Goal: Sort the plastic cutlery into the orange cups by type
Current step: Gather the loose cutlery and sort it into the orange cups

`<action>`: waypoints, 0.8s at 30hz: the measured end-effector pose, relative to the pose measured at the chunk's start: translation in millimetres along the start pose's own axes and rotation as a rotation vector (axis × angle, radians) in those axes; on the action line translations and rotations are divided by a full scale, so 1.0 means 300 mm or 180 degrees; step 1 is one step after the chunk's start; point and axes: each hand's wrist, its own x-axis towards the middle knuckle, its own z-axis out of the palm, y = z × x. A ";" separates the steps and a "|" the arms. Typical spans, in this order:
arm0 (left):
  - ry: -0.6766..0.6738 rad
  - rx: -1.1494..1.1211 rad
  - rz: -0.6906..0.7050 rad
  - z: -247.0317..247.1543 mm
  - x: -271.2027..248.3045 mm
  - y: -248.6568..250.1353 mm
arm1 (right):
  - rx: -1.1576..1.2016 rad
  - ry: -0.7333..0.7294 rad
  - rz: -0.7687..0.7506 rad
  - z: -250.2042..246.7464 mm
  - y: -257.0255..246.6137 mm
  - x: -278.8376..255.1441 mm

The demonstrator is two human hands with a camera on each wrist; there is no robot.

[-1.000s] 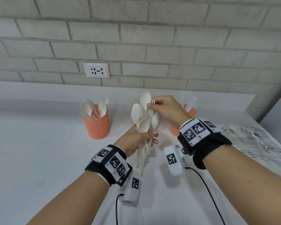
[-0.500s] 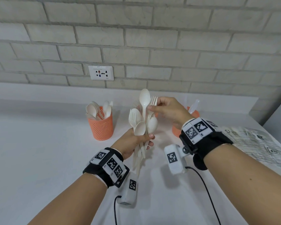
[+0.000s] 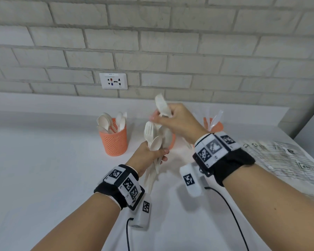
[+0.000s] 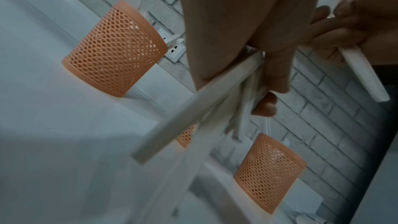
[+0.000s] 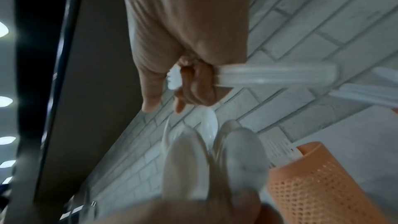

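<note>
My left hand (image 3: 152, 154) grips a bundle of white plastic forks and spoons (image 3: 157, 140) by the handles, upright above the white counter. Just above it, my right hand (image 3: 172, 118) is curled round a single white spoon (image 3: 161, 105), whose bowl sticks up from the fist. The spoon's handle (image 5: 280, 76) juts sideways in the right wrist view. Three orange mesh cups stand behind. The left cup (image 3: 113, 142) holds several spoons. The middle cup (image 3: 172, 141) is mostly hidden by the bundle. The right cup (image 3: 215, 125) holds clear pieces.
A brick wall with a white socket (image 3: 113, 81) rises behind a low ledge. A printed plastic sheet (image 3: 283, 156) lies at the right. Black cables (image 3: 230, 211) trail from the wrist cameras across the near counter.
My right hand has drawn the tall spoon up out of the bundle and now grips it in the fist. The left hand keeps its hold on the rest.
</note>
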 end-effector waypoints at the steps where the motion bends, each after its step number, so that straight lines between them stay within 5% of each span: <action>1: 0.0156 0.0061 0.0038 0.002 0.006 0.001 | -0.0272 -0.0111 0.0016 0.024 0.012 -0.007; 4: 0.0455 0.0251 0.0193 0.007 0.020 0.006 | -0.0555 -0.0100 0.0082 0.069 0.033 -0.017; 17: 0.0421 -0.0276 -0.0026 -0.070 -0.009 -0.031 | 0.1027 0.0787 0.0059 0.011 -0.020 0.037; 24: 0.0337 -0.0952 0.0014 -0.078 -0.006 0.026 | -0.0356 -0.0113 0.0311 0.120 0.126 -0.023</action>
